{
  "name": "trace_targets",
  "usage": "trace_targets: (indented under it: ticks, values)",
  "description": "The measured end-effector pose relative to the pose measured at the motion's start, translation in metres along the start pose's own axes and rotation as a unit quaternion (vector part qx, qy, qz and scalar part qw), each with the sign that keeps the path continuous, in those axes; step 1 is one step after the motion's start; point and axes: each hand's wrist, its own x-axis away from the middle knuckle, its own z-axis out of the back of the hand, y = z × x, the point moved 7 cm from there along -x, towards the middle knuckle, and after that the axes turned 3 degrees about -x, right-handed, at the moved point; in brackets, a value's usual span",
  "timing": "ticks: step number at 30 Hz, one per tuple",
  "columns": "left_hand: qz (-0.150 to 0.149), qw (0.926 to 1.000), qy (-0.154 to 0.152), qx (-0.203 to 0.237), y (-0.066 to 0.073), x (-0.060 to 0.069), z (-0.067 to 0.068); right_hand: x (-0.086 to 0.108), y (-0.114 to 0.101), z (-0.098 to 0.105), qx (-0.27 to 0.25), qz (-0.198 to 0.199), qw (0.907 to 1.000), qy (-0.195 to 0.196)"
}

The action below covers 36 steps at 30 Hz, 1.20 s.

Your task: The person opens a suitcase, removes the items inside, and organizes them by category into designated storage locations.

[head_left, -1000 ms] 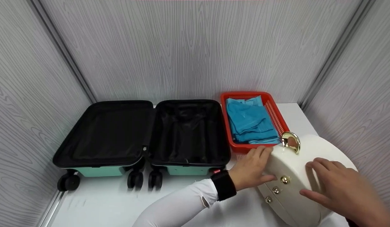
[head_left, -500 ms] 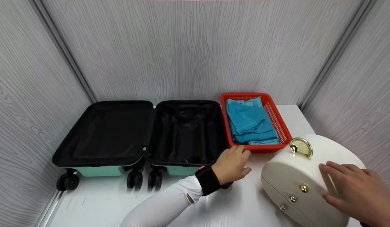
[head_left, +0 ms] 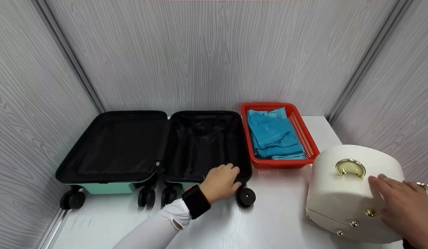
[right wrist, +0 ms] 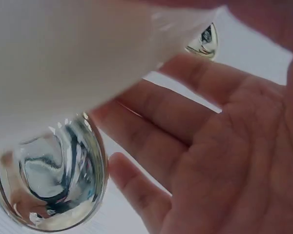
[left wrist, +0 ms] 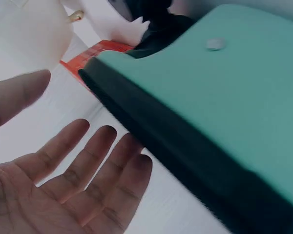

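A glossy white case (head_left: 349, 197) with gold handles and knobs stands at the right of the table. My right hand (head_left: 404, 204) touches its top and right side with fairly straight fingers. In the right wrist view, the fingers (right wrist: 151, 122) meet the case's white edge (right wrist: 78, 58), close to a shiny handle (right wrist: 63, 180). My left hand (head_left: 221, 183) is over the near edge of the open suitcase (head_left: 207, 148), holding nothing. In the left wrist view, its relaxed fingers (left wrist: 95, 156) are spread by the mint shell (left wrist: 210, 83); whether they touch it, I cannot tell.
Behind the white case and right of the suitcase stands a red basket (head_left: 305, 138) with folded blue cloths (head_left: 272, 131). The suitcase's other black-lined half (head_left: 120, 148) lies at the left. Patterned grey wall panels (head_left: 214, 55) enclose the table on three sides.
The white case has turned, its handle now facing nearer the front, and shifted right with my right hand on it. My left hand has left the case and moved left to the suitcase.
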Motion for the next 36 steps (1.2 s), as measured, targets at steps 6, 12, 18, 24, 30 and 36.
trace_targets:
  ticks: [6, 12, 18, 24, 30, 36]
  values:
    - [-0.007, 0.9994, 0.033, 0.011, -0.011, 0.015, -0.003, -0.004, 0.003, -0.004, -0.014, -0.008, 0.9995, 0.027]
    - [-0.006, 0.9992, 0.028, 0.026, -0.020, 0.020, -0.009, -0.004, 0.001, -0.014, -0.009, -0.048, 0.9987, -0.012]
    - [0.012, 0.9992, 0.036, 0.013, -0.028, 0.023, -0.010, -0.010, 0.004, -0.014, -0.040, -0.102, 0.9939, 0.014]
    - [-0.001, 0.9985, 0.055, 0.004, -0.026, 0.025, -0.009, -0.009, 0.018, -0.016, -0.056, -0.108, 0.9925, -0.007]
    - [-0.003, 0.9980, 0.064, 0.001, -0.026, 0.025, -0.009, -0.011, 0.032, -0.015, -0.073, -0.104, 0.9918, 0.008]
    - [0.001, 0.9979, 0.064, 0.011, -0.027, 0.024, -0.012, -0.020, 0.052, -0.014, -0.077, -0.124, 0.9892, -0.020]
